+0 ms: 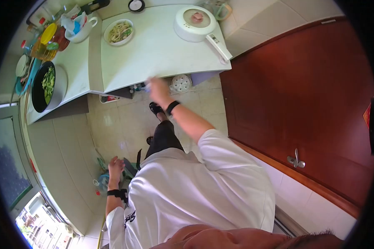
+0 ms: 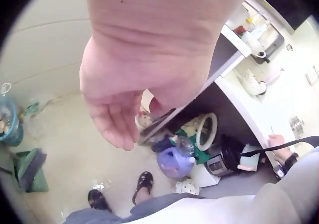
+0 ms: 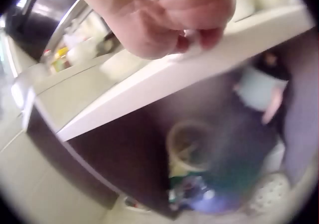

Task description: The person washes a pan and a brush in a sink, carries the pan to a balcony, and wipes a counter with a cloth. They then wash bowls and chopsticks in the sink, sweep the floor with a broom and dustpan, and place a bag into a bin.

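The right hand reaches toward the near edge of the white counter, at twelve o'clock. It is blurry, fingers curled, holding nothing I can see. The left hand hangs open, low at seven o'clock. Next, it looks like the right hand must slow down and touch the edge.

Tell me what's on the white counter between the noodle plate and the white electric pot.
Nothing: in the head view the white counter is bare between the noodle plate and the white electric pot. The blurred right hand reaches only the counter's near edge.
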